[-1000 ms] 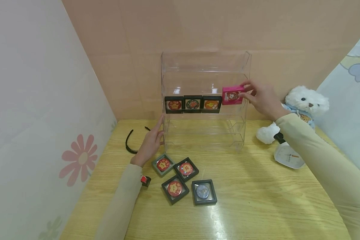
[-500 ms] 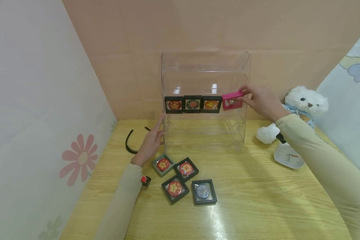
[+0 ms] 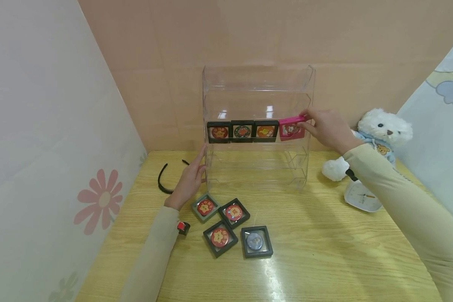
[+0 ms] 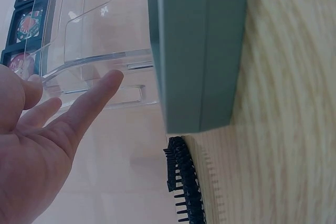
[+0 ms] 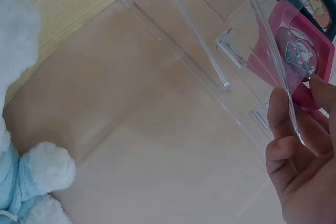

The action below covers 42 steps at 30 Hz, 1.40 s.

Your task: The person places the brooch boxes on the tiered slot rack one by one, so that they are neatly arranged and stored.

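My right hand (image 3: 330,129) pinches the right edge of a pink display frame (image 3: 290,129) with a round badge in it. Slightly tilted, the frame sits in a middle tier of a clear acrylic rack (image 3: 256,89). To its left stand three black frames with badges, the nearest holding an orange and yellow badge (image 3: 265,131). In the right wrist view, thumb and fingers lie at the corner of the pink frame (image 5: 296,51), by the rack's clear side. My left hand (image 3: 188,182) rests against the rack's left side, and its fingers look extended in the left wrist view.
On the wooden table lie a grey-green frame (image 3: 205,207), two dark frames with red badges, and a dark frame with a blue badge (image 3: 256,242). A black toothed headband (image 3: 162,180) is behind the left hand. At right are a white plush bear (image 3: 385,128) and a white clock (image 3: 362,196).
My right hand has lowered the pink frame into the tier beside the black frames, and the frame has tilted slightly. The left hand stays at the rack's side.
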### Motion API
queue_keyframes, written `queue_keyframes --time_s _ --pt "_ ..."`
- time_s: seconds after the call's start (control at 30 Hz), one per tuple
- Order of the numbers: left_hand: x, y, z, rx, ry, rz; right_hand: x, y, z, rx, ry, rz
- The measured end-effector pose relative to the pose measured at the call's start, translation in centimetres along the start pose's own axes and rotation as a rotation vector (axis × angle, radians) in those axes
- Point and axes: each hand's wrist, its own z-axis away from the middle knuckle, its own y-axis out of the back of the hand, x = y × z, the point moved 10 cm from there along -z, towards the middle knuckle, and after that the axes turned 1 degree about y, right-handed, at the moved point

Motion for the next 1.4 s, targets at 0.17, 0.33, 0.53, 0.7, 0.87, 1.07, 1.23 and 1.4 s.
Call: queue_keyframes --time_s 0.17,0.33,0.53,0.7,0.87,1.07,1.23,1.4 --pt "0.0 0.1 -0.1 0.002 0.006 -0.015 0.4 -0.1 0.1 0.045 -0.032 -0.018" --pt "0.0 0.1 -0.1 0.005 -0.003 -0.03 0.5 -0.5 0.2 0.036 -0.034 -0.022" --pt "-0.1 0.0 -0.2 0.003 -0.002 -0.026 0.2 -0.7 0.2 -0.006 -0.006 -0.013" --pt "-0.1 -0.1 -0.2 0.003 -0.001 -0.027 0.0 -0.7 0.3 -0.043 0.005 0.014" --pt "0.0 -0.2 -0.3 0.0 -0.001 -0.028 -0.3 -0.8 0.4 -0.075 0.015 0.045" --pt "0.0 -0.2 -0.4 -0.001 -0.008 -0.025 -0.7 -0.5 0.6 -0.067 0.025 0.069" --pt "0.0 -0.1 -0.3 0.0 -0.006 -0.029 -1.8 0.5 1.3 0.032 0.086 0.09" --pt "0.0 -0.1 -0.3 0.001 -0.006 -0.036 -3.2 1.6 1.9 0.137 0.159 0.099"
